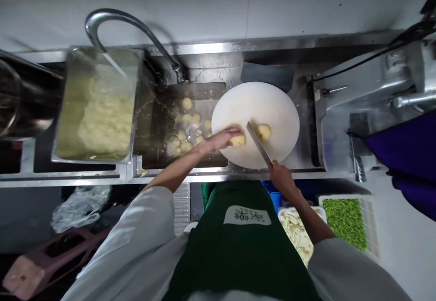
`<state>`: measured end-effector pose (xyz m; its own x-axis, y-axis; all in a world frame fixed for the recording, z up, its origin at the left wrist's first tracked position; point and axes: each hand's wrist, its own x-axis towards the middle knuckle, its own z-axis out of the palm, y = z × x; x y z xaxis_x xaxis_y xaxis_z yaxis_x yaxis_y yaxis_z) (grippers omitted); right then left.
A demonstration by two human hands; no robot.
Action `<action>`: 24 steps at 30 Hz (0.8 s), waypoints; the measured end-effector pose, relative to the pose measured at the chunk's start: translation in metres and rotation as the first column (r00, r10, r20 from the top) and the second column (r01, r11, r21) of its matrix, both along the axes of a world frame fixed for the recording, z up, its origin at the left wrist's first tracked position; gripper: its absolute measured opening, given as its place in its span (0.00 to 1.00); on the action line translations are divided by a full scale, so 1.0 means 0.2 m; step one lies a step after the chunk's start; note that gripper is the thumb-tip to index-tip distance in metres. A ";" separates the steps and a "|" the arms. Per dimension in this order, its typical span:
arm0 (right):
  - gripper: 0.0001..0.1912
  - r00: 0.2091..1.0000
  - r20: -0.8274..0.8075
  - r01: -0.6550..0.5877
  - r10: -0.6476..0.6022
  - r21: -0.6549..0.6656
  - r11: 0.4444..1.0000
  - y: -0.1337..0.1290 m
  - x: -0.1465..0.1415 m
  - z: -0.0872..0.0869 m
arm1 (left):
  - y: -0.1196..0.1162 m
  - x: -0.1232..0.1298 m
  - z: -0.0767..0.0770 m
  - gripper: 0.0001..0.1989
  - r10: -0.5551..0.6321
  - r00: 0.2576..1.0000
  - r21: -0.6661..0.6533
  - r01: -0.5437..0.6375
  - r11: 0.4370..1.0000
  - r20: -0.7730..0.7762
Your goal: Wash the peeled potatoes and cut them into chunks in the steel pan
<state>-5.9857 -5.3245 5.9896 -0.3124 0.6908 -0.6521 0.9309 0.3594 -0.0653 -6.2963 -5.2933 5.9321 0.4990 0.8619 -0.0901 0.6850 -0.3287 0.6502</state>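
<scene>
A round white cutting board (235, 101) lies over the right part of the sink. At its left edge my left hand (223, 138) is closed on a peeled potato piece (238, 140). My right hand (281, 176) grips the handle of a knife (259, 144) at the board's front edge. The blade slants up and left across the board, between the held piece and another peeled potato (264, 131). That potato sits just right of the blade, with a dark patch on its near side. Whether the blade touches it I cannot tell.
Several peeled potatoes (186, 146) lie in water in the sink (150, 130). Left of it, a metal tub (135, 110) holds pale pieces in water under a running faucet (131, 19). Below right are a crate of chopped greens (344, 219) and a tub of pale slices (296, 233).
</scene>
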 end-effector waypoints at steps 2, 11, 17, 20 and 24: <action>0.17 1.000 -0.015 -0.014 0.014 -0.009 1.000 -0.03 -0.02 0.00 | -0.06 0.07 -0.05 0.28 0.147 0.988 0.042 -0.149 0.988 0.042; 0.16 1.000 -0.012 -0.007 0.007 0.002 1.000 -0.04 -0.02 -0.01 | -0.24 0.18 -0.16 0.14 0.398 0.878 0.014 -0.416 0.909 0.264; 0.16 1.000 -0.004 -0.015 0.015 -0.014 1.000 -0.03 -0.04 0.03 | -0.22 0.15 -0.16 0.12 0.393 0.867 0.057 -0.429 0.902 0.305; 0.17 1.000 -0.018 -0.016 0.016 -0.019 1.000 -0.04 -0.05 0.05 | -0.27 0.19 -0.17 0.11 0.445 0.834 0.097 -0.498 0.862 0.325; 0.17 1.000 -0.009 -0.009 0.009 -0.068 0.998 -0.05 -0.08 0.08 | -0.31 0.22 -0.18 0.13 0.495 0.813 0.114 -0.548 0.829 0.307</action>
